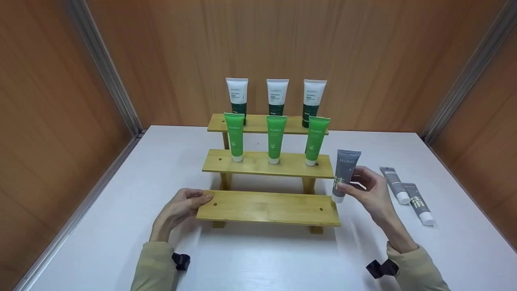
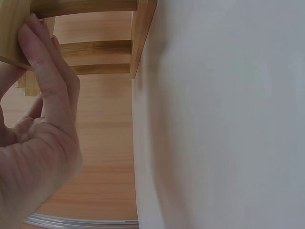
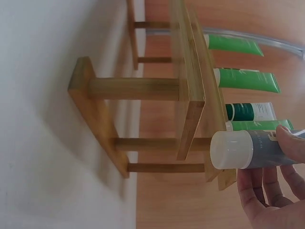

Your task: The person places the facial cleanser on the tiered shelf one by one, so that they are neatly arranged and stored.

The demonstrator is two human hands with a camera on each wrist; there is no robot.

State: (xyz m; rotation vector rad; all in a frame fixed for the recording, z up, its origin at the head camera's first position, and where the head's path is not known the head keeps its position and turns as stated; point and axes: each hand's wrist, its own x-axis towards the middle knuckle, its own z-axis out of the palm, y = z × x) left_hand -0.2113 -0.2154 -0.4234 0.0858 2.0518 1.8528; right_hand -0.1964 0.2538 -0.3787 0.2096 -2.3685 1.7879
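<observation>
A three-tier wooden display stand [image 1: 266, 208] stands on the white table. My left hand [image 1: 181, 208] pinches the left end of its lowest tier, the thumb on top and the fingers at the edge and below, as the left wrist view shows. In my right hand [image 1: 373, 194] is a grey squeeze tube [image 1: 345, 169], gripped between thumb and fingers. The tube is nearly upright, white cap [image 3: 231, 150] down, beside the right end of the lowest tier. Three green tubes [image 1: 275, 139] stand on the middle tier, and three white-and-dark-green tubes [image 1: 277, 93] on the top tier.
Two more grey tubes, one farther back [image 1: 394, 182] and one nearer [image 1: 420, 204], lie on the table [image 1: 258, 258] to the right of the stand. Wood-patterned panels [image 1: 282, 40] with metal corner strips enclose the table at the back and sides.
</observation>
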